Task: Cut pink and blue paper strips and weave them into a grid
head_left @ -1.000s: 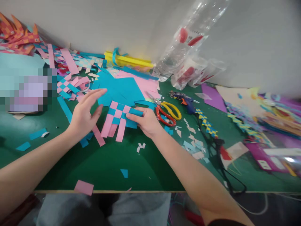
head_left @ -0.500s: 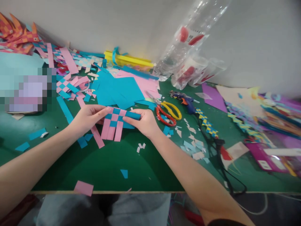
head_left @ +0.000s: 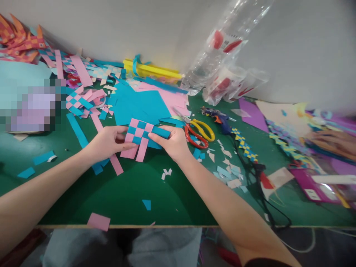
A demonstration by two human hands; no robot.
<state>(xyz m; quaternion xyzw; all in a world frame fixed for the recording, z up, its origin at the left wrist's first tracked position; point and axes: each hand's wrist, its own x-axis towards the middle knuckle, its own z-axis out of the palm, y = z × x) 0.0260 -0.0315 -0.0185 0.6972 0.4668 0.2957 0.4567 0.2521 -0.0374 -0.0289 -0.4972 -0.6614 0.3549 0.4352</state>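
Observation:
Between my hands, just above the green table, is a woven paper piece [head_left: 139, 132] of blue and pink strips in a checker pattern. Pink strip ends hang from its lower edge and blue ends stick out to the right. My left hand [head_left: 111, 142] grips its left side, with a finger laid across the pink strips. With the thumb on the front, my right hand [head_left: 175, 142] pinches the right side by the blue ends; the fingers behind are hidden. Under and beside the left hand lie a long pink strip [head_left: 116, 165] and a blue strip [head_left: 78, 128].
Red and yellow scissors [head_left: 198, 133] lie right of my right hand, near a blue glue gun [head_left: 224, 124] with a black cord. Blue paper sheets [head_left: 141, 105] lie behind. Plastic-wrapped cups [head_left: 222, 78] lean on the wall. A co-worker's blurred hand [head_left: 328, 142] is at far right.
The woven piece has risen slightly and tilted. My left hand has shifted from its upper left corner down across the pink strips. The thumb of my right hand still presses the right side.

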